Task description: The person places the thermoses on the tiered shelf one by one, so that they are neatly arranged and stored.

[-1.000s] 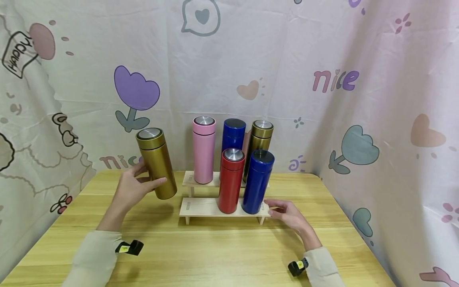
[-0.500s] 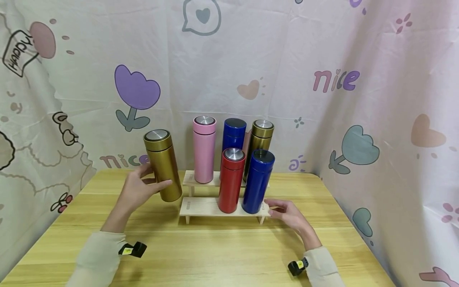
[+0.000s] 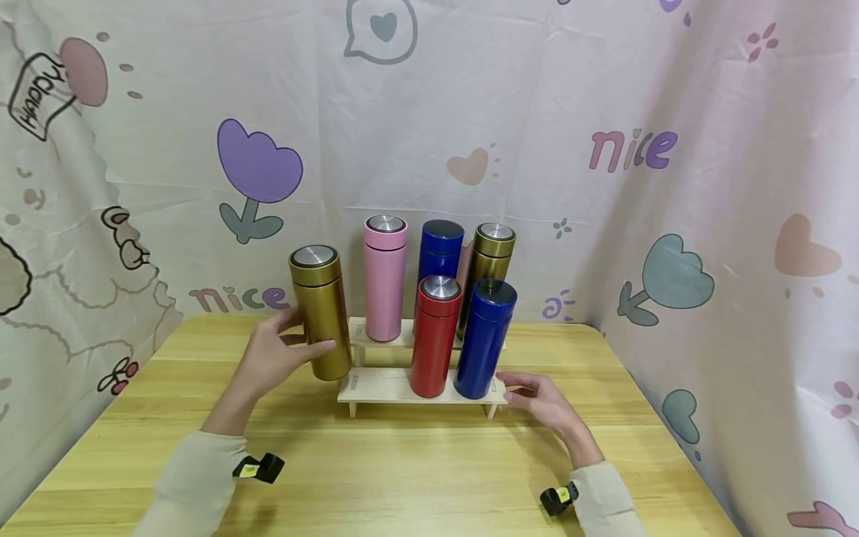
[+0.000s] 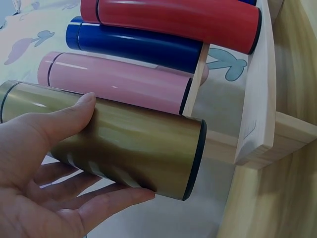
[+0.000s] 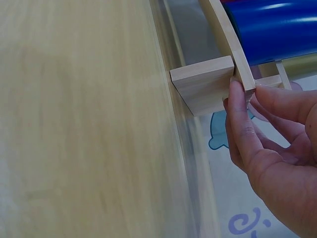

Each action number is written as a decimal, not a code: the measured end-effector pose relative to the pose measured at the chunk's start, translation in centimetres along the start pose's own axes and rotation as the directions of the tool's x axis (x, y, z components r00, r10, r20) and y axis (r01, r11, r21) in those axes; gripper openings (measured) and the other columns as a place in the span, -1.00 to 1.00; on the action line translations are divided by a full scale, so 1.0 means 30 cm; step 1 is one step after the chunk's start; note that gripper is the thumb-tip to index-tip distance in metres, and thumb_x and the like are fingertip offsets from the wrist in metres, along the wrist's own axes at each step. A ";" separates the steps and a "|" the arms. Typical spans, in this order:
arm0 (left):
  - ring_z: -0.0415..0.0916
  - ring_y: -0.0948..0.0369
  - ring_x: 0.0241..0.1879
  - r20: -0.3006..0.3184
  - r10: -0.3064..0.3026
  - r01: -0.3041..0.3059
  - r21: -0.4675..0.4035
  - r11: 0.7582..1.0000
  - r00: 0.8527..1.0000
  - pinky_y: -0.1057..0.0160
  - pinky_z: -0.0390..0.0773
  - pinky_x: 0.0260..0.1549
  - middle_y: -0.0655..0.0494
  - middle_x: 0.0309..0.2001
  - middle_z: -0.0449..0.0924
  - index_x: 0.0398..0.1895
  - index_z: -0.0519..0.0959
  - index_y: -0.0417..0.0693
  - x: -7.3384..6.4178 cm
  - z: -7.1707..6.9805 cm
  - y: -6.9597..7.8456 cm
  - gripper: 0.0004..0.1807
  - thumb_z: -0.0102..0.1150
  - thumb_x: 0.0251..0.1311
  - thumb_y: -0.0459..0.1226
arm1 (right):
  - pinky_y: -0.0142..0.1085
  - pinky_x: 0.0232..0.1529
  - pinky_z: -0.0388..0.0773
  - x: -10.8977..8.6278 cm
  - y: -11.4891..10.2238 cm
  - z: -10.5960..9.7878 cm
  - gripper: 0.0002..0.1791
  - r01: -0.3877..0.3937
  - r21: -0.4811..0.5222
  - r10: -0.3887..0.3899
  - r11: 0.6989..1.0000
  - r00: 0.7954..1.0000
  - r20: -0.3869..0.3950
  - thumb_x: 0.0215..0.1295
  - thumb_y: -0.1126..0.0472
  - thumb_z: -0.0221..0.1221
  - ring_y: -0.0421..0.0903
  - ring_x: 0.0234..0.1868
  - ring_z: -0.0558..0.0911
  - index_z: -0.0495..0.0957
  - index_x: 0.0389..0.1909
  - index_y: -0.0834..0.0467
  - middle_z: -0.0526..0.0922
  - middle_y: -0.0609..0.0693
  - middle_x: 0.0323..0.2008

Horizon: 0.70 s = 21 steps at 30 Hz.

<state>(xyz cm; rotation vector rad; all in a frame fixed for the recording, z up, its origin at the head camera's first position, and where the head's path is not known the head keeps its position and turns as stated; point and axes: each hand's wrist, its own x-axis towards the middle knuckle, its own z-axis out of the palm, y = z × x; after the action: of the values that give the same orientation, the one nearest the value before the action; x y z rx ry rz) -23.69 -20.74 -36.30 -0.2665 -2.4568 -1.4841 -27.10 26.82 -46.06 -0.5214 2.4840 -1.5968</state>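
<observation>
My left hand [image 3: 278, 354] grips a gold thermos bottle [image 3: 325, 321] with a silver-topped lid, thumb on one side and fingers round the other. The bottle tilts slightly and overlaps the left end of the two-step wooden stand [image 3: 376, 384]. In the left wrist view its dark base [image 4: 195, 158] points toward the stand. My right hand [image 3: 540, 399] pinches the right end of the stand's lower step between thumb and fingers, as the right wrist view shows at the board's end [image 5: 242, 74]. A red bottle [image 3: 435, 343] and a blue bottle [image 3: 485, 343] stand on that lower step.
On the upper step behind stand a pink bottle [image 3: 384, 287], another blue bottle [image 3: 439, 250] and another gold bottle [image 3: 492, 257]. The stand rests on a wooden table [image 3: 416, 470], with a printed curtain [image 3: 537, 97] hanging behind and at both sides.
My left hand has carried the gold bottle rightward and slightly down to the stand's left end, and the bottle has become more upright. My right hand keeps its hold on the stand.
</observation>
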 end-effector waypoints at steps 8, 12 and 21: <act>0.52 -0.18 0.28 0.015 0.001 -0.001 -0.005 1.000 1.000 -0.14 0.65 0.19 -0.32 0.32 0.51 0.39 0.41 -0.31 -0.009 0.026 0.007 -0.16 0.56 0.11 -0.15 | -0.48 -0.01 0.65 -0.001 0.002 0.000 -0.49 0.003 0.001 -0.003 1.000 1.000 -0.002 0.40 0.30 0.26 0.15 0.14 0.69 0.49 0.30 0.44 0.54 0.43 0.29; 0.51 -0.19 0.29 0.027 -0.001 0.001 -0.015 1.000 1.000 -0.16 0.64 0.20 -0.32 0.33 0.50 0.39 0.41 -0.32 -0.012 0.041 0.012 -0.16 0.57 0.11 -0.13 | -0.48 -0.01 0.65 -0.003 0.003 0.001 -0.49 0.001 0.002 -0.001 1.000 1.000 -0.004 0.40 0.31 0.26 0.11 0.11 0.70 0.49 0.30 0.44 0.55 0.44 0.28; 0.49 -0.20 0.31 0.048 0.009 -0.008 -0.031 0.999 0.999 -0.17 0.64 0.21 -0.31 0.33 0.50 0.41 0.40 -0.31 -0.008 0.077 0.021 -0.13 0.57 0.09 -0.12 | -0.47 -0.02 0.66 -0.002 0.003 0.001 -0.48 0.001 0.011 -0.001 1.000 1.000 -0.001 0.39 0.31 0.26 0.04 0.08 0.71 0.48 0.30 0.46 0.56 0.45 0.27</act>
<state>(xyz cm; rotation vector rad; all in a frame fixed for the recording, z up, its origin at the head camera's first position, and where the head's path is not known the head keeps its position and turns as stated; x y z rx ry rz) -23.58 -18.40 -36.88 -0.3217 -2.4680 -1.5311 -27.07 26.84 -46.16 -0.5207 2.4750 -1.6110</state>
